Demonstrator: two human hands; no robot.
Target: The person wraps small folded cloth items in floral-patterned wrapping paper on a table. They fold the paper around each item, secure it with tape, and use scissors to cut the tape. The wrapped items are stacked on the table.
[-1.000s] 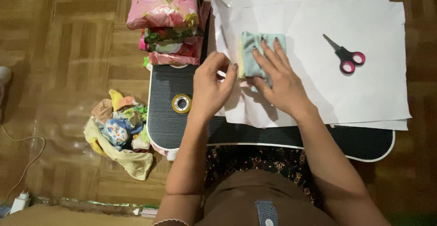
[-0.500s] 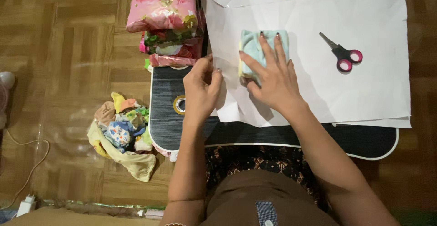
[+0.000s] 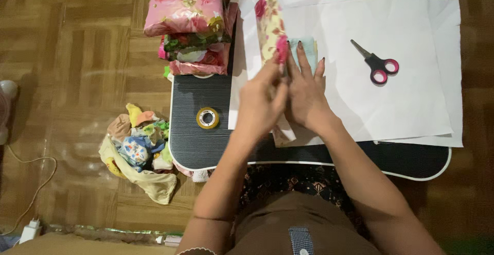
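Observation:
A big sheet of wrapping paper [image 3: 391, 85] lies white side up on a small black table [image 3: 198, 137]. My left hand [image 3: 260, 106] grips its left edge and lifts it, so the flowered pink printed side [image 3: 270, 29] stands up over a folded pale green cloth [image 3: 307, 45]. My right hand [image 3: 306, 93] lies flat on that cloth, fingers spread, pressing it onto the paper. Most of the cloth is hidden by the hand and the raised flap.
Pink-handled scissors [image 3: 378, 66] lie on the paper to the right. A roll of clear tape [image 3: 207, 117] sits on the table's left part. Flower-wrapped parcels [image 3: 188, 13] are stacked at the table's far left corner. A heap of small clothes [image 3: 136, 147] lies on the parquet floor.
My left hand took the paper's left edge and raised it up and over toward the cloth, showing the flowered side. My right hand stayed pressed on the cloth.

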